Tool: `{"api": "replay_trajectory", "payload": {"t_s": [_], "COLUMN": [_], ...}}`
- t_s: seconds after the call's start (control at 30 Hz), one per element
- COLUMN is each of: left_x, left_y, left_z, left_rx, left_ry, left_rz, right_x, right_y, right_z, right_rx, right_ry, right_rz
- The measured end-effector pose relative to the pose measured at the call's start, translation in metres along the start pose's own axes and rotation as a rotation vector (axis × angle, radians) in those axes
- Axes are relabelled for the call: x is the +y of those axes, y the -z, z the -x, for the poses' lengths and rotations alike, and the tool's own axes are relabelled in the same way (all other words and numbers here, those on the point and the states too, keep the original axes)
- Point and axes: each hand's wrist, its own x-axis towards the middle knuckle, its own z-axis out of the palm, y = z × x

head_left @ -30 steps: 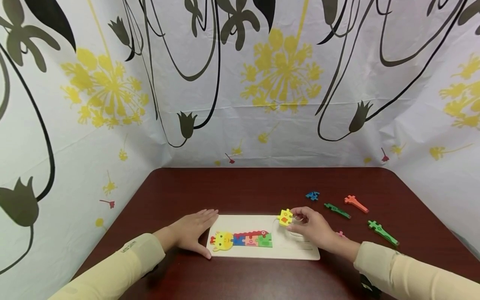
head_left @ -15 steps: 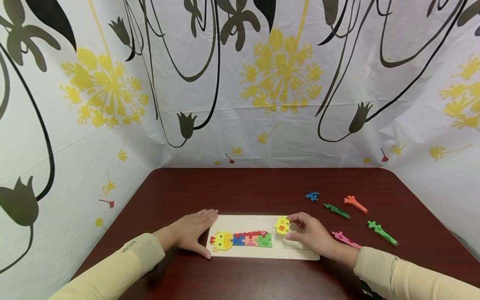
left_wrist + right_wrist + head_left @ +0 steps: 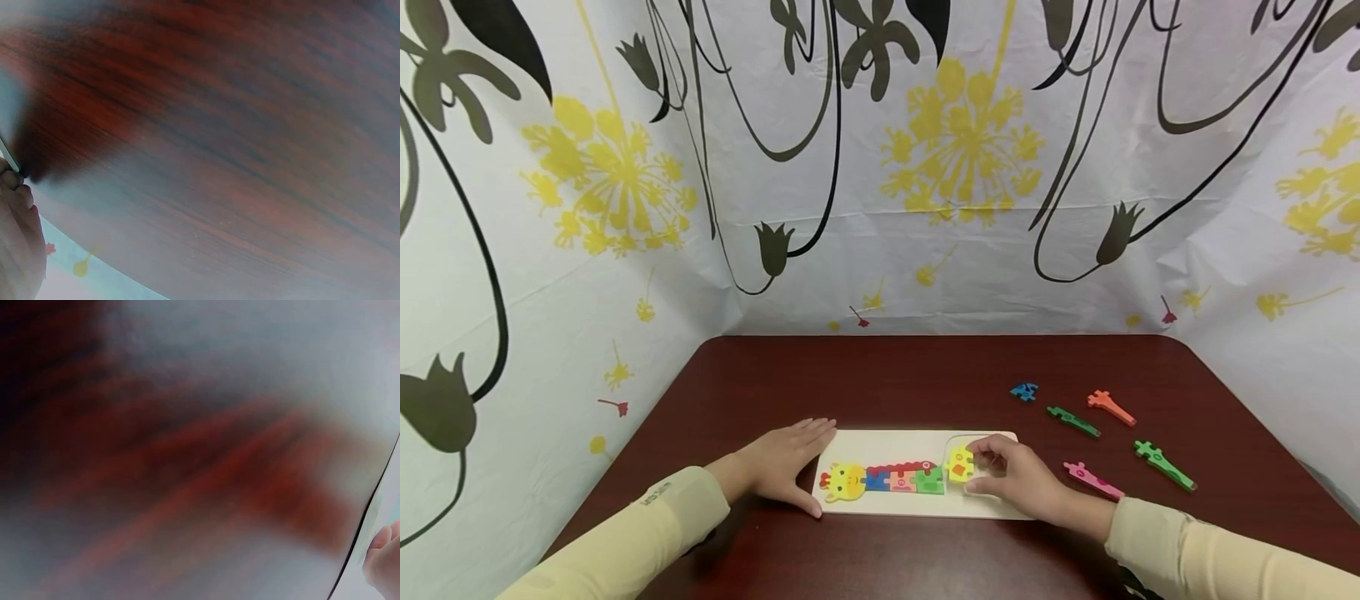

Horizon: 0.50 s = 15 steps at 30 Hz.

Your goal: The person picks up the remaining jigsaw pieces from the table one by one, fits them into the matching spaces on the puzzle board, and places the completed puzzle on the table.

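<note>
A pale puzzle board [image 3: 880, 505] lies on the table, with a giraffe's yellow head piece [image 3: 847, 482] and blue, pink, green and red body pieces [image 3: 902, 481] set in its left half. My right hand [image 3: 1017, 475] pinches a yellow puzzle piece [image 3: 959, 464] between thumb and fingers, low over the board just right of the green piece. My left hand [image 3: 784, 464] rests with fingers extended at the board's left edge. In the left wrist view, part of the left hand [image 3: 19, 231] shows at the board's edge. Only fingers [image 3: 380, 540] show in the right wrist view.
Right of the board lie loose puzzle pieces: pink [image 3: 1093, 480], light green [image 3: 1166, 465], dark green [image 3: 1073, 421], orange [image 3: 1111, 407] and blue [image 3: 1024, 392]. The dark red table [image 3: 865, 379] meets a flower-printed cloth [image 3: 880, 192] behind.
My right hand has brought the yellow piece down and left, from the board's far edge to beside the green piece. The pink loose piece has come into view. The left hand stays put.
</note>
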Motion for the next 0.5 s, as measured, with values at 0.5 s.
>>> {"api": "replay_trajectory", "payload": {"t_s": [0.5], "left_x": [-0.0009], "left_y": [-0.0012], "left_z": [0.0001], "left_rx": [0.004], "left_ry": [-0.007], "left_rz": [-0.012], "right_x": [0.0004], "right_y": [-0.001], "right_z": [0.0005], "right_rx": [-0.067], "right_ry": [0.013], "right_rz": [0.014]}}
